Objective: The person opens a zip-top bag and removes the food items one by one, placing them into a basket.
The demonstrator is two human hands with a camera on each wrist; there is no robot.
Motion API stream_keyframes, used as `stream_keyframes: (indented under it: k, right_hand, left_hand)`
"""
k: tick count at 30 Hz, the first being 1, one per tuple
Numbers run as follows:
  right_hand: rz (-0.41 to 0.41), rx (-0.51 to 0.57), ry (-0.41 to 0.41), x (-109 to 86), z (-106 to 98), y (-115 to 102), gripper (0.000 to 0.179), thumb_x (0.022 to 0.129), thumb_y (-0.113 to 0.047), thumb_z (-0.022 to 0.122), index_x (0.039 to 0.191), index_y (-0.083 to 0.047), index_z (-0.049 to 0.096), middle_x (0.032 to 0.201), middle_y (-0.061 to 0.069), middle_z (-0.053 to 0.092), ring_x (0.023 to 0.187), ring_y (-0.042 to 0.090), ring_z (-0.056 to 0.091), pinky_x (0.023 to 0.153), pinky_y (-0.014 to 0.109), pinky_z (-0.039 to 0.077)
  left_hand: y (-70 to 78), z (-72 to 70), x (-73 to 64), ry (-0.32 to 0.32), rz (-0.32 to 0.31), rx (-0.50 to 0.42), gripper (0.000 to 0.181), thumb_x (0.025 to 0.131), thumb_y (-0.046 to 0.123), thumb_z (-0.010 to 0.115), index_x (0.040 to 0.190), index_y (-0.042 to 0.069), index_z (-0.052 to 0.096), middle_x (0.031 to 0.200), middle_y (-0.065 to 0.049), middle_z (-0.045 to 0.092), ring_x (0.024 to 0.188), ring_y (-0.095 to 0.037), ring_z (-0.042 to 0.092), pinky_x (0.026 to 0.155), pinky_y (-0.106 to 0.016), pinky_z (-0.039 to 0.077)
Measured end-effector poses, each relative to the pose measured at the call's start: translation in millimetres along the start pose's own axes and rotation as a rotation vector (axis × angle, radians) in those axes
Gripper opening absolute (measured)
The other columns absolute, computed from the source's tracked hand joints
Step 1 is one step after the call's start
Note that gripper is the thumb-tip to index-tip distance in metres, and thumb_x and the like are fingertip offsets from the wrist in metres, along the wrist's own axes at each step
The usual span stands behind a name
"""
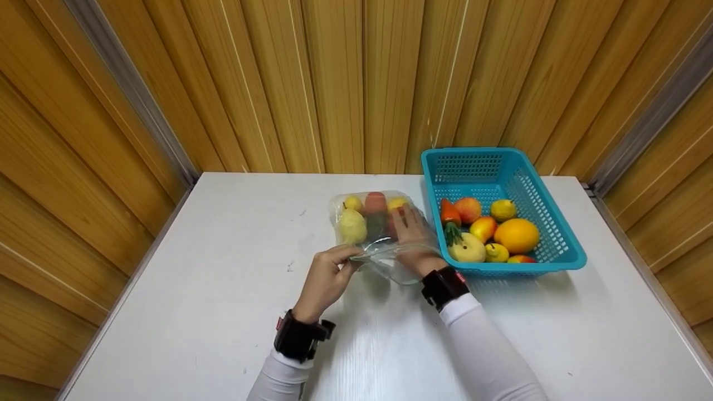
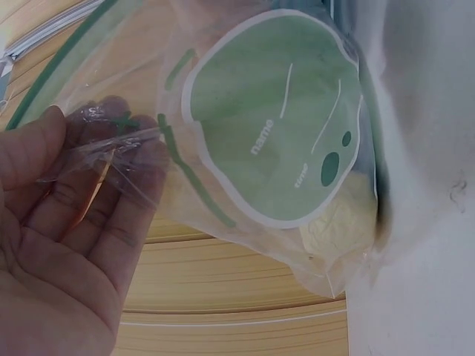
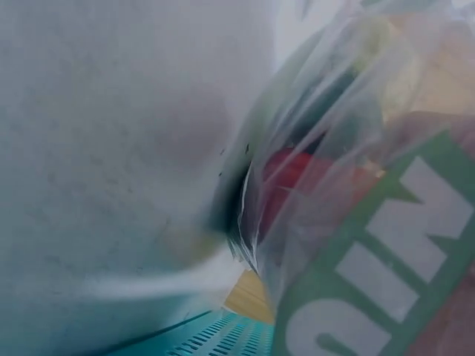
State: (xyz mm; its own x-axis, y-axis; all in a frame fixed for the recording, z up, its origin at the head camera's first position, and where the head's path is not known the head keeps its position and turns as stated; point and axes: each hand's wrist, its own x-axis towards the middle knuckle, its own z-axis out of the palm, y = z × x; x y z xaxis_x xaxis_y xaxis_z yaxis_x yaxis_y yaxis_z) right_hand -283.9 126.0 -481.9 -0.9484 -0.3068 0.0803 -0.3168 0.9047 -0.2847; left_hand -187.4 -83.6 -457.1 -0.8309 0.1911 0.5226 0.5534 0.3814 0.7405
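A clear zip bag (image 1: 384, 253) filled with toy-like produce lies on the white table. Through the plastic show a pale yellow pear (image 1: 352, 226), a small yellow fruit (image 1: 352, 203), an orange-red piece (image 1: 375, 201), a dark green piece (image 1: 377, 225) and a red piece (image 3: 289, 185). My left hand (image 1: 328, 281) pinches the bag's mouth edge between thumb and fingers; the left wrist view shows a green printed label (image 2: 274, 126). Reaching inside through the mouth, my right hand (image 1: 415, 236) has its fingers extended over the red piece, partly veiled by plastic.
Right beside the bag stands a teal basket (image 1: 562, 223) holding a carrot (image 1: 450, 211), an apple (image 1: 468, 210), a large orange-yellow fruit (image 1: 517, 235), a round pale fruit (image 1: 468, 249) and several others. Wood-patterned walls (image 1: 334, 83) border the white table (image 1: 223, 289).
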Motion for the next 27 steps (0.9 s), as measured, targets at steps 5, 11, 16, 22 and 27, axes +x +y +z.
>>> stream_keyframes:
  k: [5, 11, 16, 22, 27]
  right_hand:
    - [-0.091, -0.082, 0.143, 1.7, -1, -1, 0.060, 0.090, -0.020, 0.065, 0.144, 0.001, 0.051, 0.143, 0.032, 0.046, 0.134, 0.049, 0.044, 0.116, 0.057, 0.036]
    - [-0.054, -0.027, 0.045, -6.9, -8, -7, 0.065, 0.089, -0.025, 0.072, 0.145, -0.001, 0.050, 0.144, 0.029, 0.046, 0.127, 0.049, 0.049, 0.112, 0.061, 0.038]
    - [0.005, 0.088, -0.126, -20.0, -16, -12, 0.085, 0.095, -0.041, 0.067, 0.160, -0.002, 0.030, 0.163, 0.026, 0.031, 0.143, 0.049, 0.039, 0.120, 0.062, 0.028]
    - [-0.060, 0.096, -0.119, -34.1, -20, -17, 0.060, 0.099, -0.028, 0.065, 0.149, 0.000, 0.046, 0.146, 0.024, 0.050, 0.120, 0.038, 0.056, 0.104, 0.051, 0.051]
    - [-0.062, 0.098, -0.093, -48.2, -21, -16, 0.063, 0.094, -0.017, 0.074, 0.149, -0.006, 0.047, 0.140, 0.019, 0.051, 0.103, 0.033, 0.056, 0.093, 0.047, 0.056]
  left_hand:
    - [0.1, -0.5, -0.1, 0.007, 0.005, -0.005, 0.021, 0.091, -0.009, 0.068, 0.098, 0.005, 0.081, 0.097, -0.004, 0.078, 0.088, -0.015, 0.069, 0.078, -0.028, 0.057]
    - [1.1, -1.2, 0.0, 0.005, 0.001, -0.005, 0.020, 0.091, -0.009, 0.067, 0.097, 0.005, 0.081, 0.097, -0.005, 0.078, 0.089, -0.016, 0.070, 0.078, -0.029, 0.058]
    - [2.4, -2.3, 0.3, 0.006, -0.008, 0.007, 0.020, 0.091, -0.009, 0.067, 0.097, 0.003, 0.080, 0.097, -0.005, 0.078, 0.088, -0.017, 0.070, 0.077, -0.029, 0.058]
    - [1.5, -2.7, -0.3, -0.001, -0.013, 0.010, 0.013, 0.095, -0.001, 0.070, 0.101, 0.004, 0.081, 0.102, -0.005, 0.078, 0.093, -0.017, 0.071, 0.076, -0.027, 0.056]
    - [0.5, -2.1, -0.2, 0.000, -0.009, -0.003, 0.012, 0.095, 0.001, 0.071, 0.100, 0.005, 0.081, 0.102, -0.004, 0.078, 0.092, -0.016, 0.070, 0.075, -0.026, 0.056]
